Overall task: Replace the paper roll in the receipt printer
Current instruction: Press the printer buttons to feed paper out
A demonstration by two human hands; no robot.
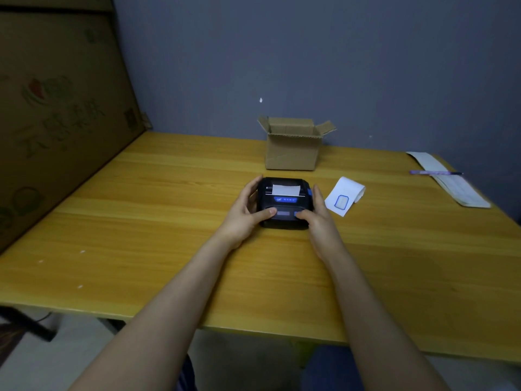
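A small black receipt printer with blue trim sits in the middle of the yellow wooden table. A short white strip of paper sticks out of its closed lid. My left hand cups the printer's left side, thumb on its front panel. My right hand holds the right side, thumb also on the front. To the right of the printer lies a white paper roll, partly unrolled, with a blue rectangle printed on the loose end.
An open small cardboard box stands behind the printer near the grey wall. A purple pen lies across a long paper sheet at the far right. A large cardboard panel leans along the table's left side.
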